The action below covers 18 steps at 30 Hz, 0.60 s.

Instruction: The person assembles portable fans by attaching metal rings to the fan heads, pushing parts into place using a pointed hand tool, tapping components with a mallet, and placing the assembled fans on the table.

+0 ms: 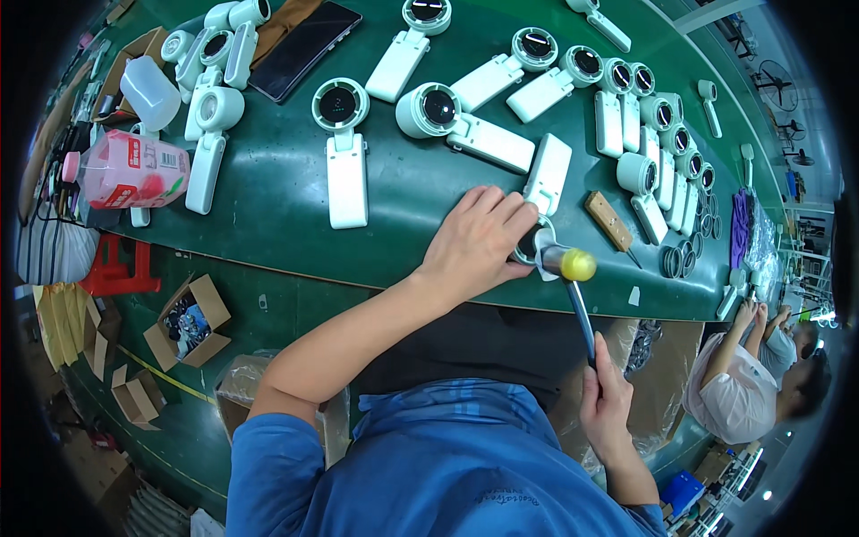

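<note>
My left hand [476,240] is closed around the round head of a pale green handheld fan at the bench's near edge. The fan's handle [548,172] points away from me, and part of its head is hidden under my fingers. My right hand [608,394] grips a mallet by its dark handle [582,315]. The mallet's yellow-tipped head [578,265] is right over the fan's head; whether they touch I cannot tell. To the right lies a wooden-handled tool [608,221] with a thin metal shaft. Another fan [347,179] lies left of my left hand.
Several fans [658,166] crowd the right of the green bench [268,224], near black rings [680,259]. A dark phone [306,52] and a pink-labelled bottle [134,170] are at left. Cardboard boxes [210,300] and a red stool [121,268] stand below. Other people [738,385] sit at right.
</note>
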Each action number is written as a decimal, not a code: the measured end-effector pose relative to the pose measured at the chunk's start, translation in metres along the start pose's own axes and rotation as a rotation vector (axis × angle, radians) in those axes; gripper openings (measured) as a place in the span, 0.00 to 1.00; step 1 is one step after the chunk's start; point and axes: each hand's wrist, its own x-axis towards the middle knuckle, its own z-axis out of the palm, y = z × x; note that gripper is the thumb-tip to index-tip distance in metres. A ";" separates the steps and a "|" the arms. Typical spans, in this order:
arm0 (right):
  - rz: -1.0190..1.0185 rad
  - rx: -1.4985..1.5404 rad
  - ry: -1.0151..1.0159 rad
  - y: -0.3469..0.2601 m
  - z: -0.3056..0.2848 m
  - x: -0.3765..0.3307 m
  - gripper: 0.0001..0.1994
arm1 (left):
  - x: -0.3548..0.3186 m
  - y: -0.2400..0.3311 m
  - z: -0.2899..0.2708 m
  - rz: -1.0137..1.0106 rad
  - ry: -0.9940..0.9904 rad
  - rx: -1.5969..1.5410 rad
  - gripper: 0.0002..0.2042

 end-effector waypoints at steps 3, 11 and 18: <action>-0.001 -0.090 -0.079 -0.005 -0.015 -0.006 0.25 | -0.001 0.000 0.001 -0.024 -0.008 -0.019 0.33; -0.063 -0.186 -0.039 0.004 0.000 -0.009 0.25 | 0.001 -0.003 0.002 -0.014 0.013 -0.052 0.31; 0.150 -0.011 0.311 0.034 0.014 0.017 0.24 | -0.003 0.001 -0.005 -0.060 0.055 -0.011 0.32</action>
